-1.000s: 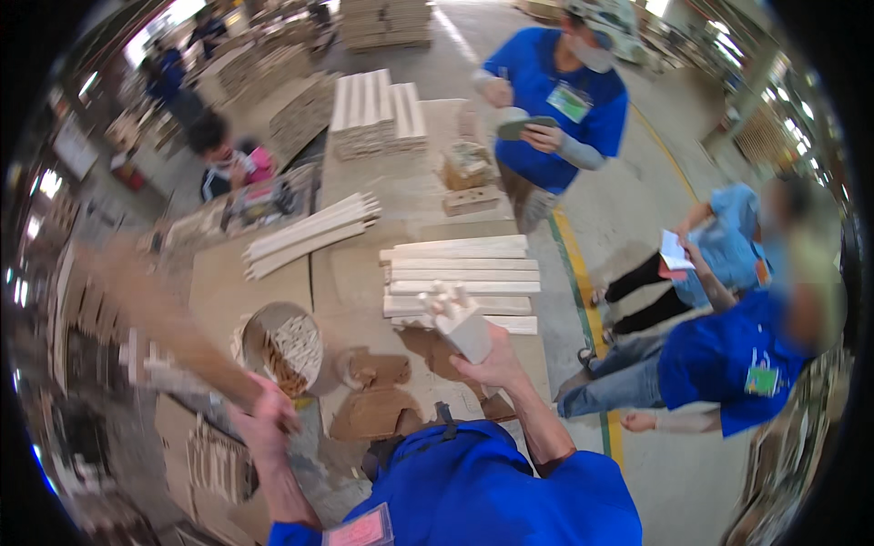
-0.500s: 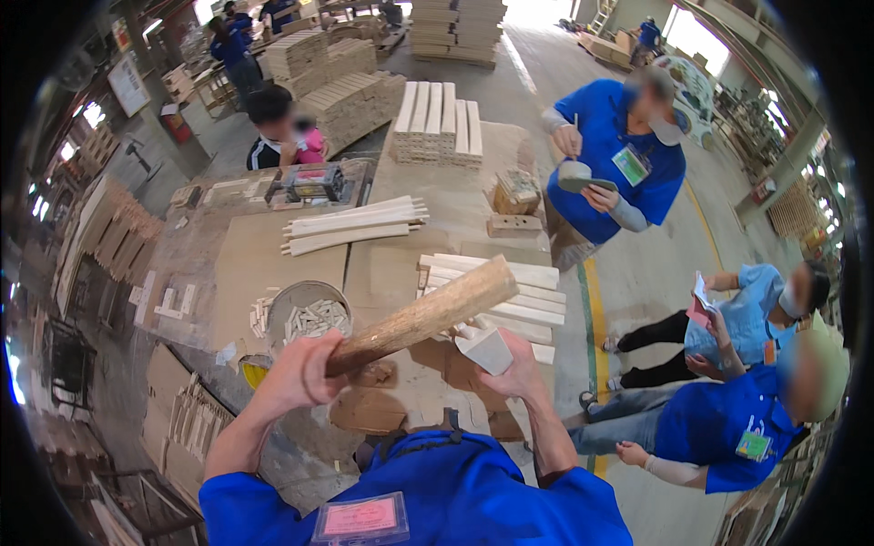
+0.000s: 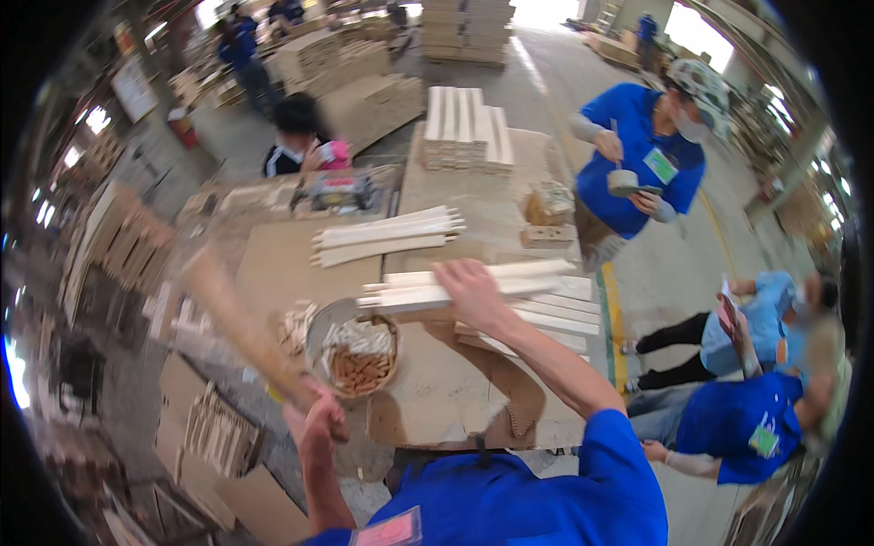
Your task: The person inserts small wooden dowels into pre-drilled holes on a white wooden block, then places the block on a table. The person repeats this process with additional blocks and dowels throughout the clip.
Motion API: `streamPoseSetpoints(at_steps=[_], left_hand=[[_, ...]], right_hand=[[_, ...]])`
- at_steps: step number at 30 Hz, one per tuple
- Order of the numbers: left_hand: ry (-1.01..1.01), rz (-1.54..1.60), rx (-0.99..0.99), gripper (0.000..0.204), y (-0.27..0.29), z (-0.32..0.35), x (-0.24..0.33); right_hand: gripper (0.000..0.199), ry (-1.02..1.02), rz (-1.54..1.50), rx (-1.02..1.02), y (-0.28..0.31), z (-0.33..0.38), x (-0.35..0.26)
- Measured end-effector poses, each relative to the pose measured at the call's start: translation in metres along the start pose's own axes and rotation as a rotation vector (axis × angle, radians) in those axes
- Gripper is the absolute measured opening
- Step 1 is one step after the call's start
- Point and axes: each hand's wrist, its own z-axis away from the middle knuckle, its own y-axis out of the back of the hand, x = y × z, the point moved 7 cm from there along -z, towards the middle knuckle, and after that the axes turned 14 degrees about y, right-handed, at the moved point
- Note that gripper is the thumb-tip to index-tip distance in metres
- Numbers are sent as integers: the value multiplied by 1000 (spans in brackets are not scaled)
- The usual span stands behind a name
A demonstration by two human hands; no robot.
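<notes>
My left hand (image 3: 317, 414) is wrapped round the narrow end of a thick round wooden club (image 3: 241, 309). The club slants up and away to the left, blurred by motion, past a round metal pan (image 3: 312, 353) of small wooden pegs (image 3: 360, 362). Across the middle of the bench, my right hand (image 3: 469, 293) grips a pale wooden slat (image 3: 410, 299) from above. This slat has a narrow tenon at its left end and lies against other slats (image 3: 555, 314). My right fingertips are partly hidden behind the hand.
Farther back on the bench lie a bundle of slats (image 3: 391, 234) and a taller slat stack (image 3: 464, 127). A wood block (image 3: 548, 205) stands near the right edge. One person (image 3: 637, 164) writes there; more people stand at right. Someone (image 3: 305, 136) sits beyond the bench.
The club has swung from pointing right over the bench to pointing far left. My right hand has moved forward and left, and the slat in it now lies crosswise. The view has shifted.
</notes>
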Motion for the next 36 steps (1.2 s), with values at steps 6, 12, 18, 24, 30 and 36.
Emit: streamPoseSetpoints(at_steps=[6, 12, 18, 24, 30, 36], left_hand=[[81, 72, 196, 21, 88, 24, -24], [116, 2, 340, 21, 145, 39, -20], [163, -71, 435, 25, 181, 44, -45], [125, -480, 279, 19, 179, 25, -64], [2, -1158, -220, 25, 93, 21, -106], [97, -1418, -57, 36, 44, 14, -192]], right_hand=[[35, 45, 38, -196, -149, -89, 25], [29, 5, -167, -415, -256, -122, 6], [47, -79, -133, -361, -271, -149, -8], [63, -210, -240, -36, -193, -77, -4], [52, -578, -164, -69, -58, 105, 34], [52, -768, -174, -313, -22, 226, 20]])
